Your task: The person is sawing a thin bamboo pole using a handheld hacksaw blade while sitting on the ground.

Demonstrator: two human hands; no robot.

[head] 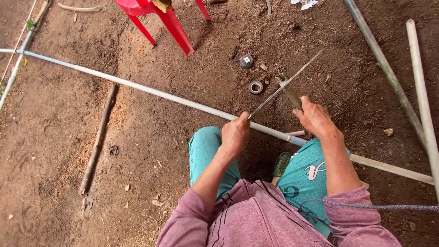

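Two fittings (251, 73) beyond long pipe (151, 92)

The person wears a faded mauve-pink long-sleeved top, its sleeves pushed up to about the elbows so the forearms are bare down to the left hand (234, 136) and right hand (314, 118). Thin dark lines run down the front of the top like seams or a print. Below it are teal trousers with a white curled mark on the right thigh and dark markings lower down. No gloves, rings or watch show on either hand.
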